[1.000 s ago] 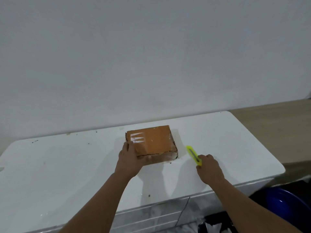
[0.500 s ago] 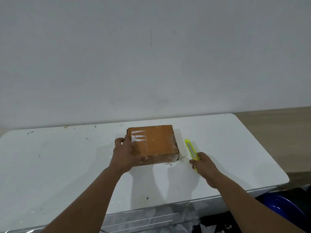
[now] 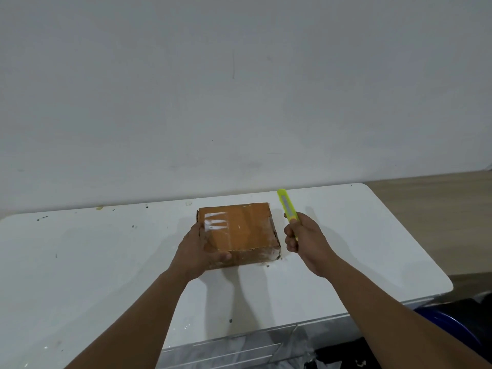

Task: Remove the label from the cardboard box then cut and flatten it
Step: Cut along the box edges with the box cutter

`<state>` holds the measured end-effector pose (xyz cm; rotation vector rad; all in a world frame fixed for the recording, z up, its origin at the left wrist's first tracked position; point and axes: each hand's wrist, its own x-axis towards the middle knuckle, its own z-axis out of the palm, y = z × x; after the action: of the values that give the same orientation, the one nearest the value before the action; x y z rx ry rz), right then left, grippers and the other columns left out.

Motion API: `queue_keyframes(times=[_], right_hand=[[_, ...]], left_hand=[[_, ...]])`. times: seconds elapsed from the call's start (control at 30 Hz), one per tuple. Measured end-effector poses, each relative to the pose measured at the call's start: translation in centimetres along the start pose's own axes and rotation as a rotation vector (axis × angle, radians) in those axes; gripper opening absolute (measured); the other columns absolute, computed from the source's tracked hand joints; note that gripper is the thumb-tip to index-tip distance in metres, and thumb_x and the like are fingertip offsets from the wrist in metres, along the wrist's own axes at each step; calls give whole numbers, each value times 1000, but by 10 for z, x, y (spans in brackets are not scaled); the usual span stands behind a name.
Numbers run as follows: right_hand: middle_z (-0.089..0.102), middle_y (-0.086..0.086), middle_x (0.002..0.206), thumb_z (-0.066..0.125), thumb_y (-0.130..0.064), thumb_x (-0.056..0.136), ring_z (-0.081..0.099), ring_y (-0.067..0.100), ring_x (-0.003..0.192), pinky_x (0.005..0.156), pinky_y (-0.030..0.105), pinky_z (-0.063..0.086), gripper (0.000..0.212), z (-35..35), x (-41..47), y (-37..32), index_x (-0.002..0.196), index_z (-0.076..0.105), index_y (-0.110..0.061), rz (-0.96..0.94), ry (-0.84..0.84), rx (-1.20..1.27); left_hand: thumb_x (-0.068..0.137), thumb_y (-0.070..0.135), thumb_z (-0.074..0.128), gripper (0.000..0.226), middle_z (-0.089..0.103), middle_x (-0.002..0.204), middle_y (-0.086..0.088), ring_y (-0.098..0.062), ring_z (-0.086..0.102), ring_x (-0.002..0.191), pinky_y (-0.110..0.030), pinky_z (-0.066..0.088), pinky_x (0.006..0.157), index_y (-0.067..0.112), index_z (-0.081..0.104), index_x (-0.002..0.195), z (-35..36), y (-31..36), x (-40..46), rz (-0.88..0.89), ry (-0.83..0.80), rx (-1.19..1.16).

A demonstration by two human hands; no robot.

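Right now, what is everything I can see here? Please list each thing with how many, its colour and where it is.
box: one, brown cardboard, middle of the table.
label: one, white, on the box top, far left corner.
cutter: one, bright yellow-green, raised right of the box.
table: one, white, speckled with dark marks.
tub: one, blue, on the floor, lower right.
left hand: grips the box's near left corner.
right hand: holds the cutter.
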<state>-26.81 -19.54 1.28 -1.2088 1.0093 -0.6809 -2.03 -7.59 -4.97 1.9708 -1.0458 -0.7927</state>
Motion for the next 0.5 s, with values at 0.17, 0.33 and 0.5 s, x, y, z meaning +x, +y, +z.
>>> queue_keyframes(times=[0.17, 0.33, 0.5], right_hand=[[39, 1, 64, 42, -25, 102, 32, 15, 48, 49, 27, 28, 25, 1, -3, 4, 101, 55, -3, -59, 129, -80], [40, 0, 60, 47, -34, 99, 31, 17, 50, 48, 28, 29, 30, -2, -8, 10, 91, 54, -6, -70, 194, -155], [50, 1, 63, 47, -42, 98, 40, 18, 55, 55, 34, 38, 29, -12, -26, 26, 82, 54, -19, -149, 271, -396]], left_hand=[[53, 34, 98, 91, 65, 107, 20, 3, 64, 90, -15, 47, 69, 34, 40, 122, -1, 2, 0, 21, -6, -29], [40, 65, 92, 124, 53, 135, 4, -14, 58, 118, -37, 53, 97, 36, 31, 144, -2, -5, 5, -8, -46, 21], [44, 80, 83, 142, 31, 156, 3, -16, 35, 141, -46, 42, 111, 29, 11, 155, 3, -17, 7, 14, -52, 67]])
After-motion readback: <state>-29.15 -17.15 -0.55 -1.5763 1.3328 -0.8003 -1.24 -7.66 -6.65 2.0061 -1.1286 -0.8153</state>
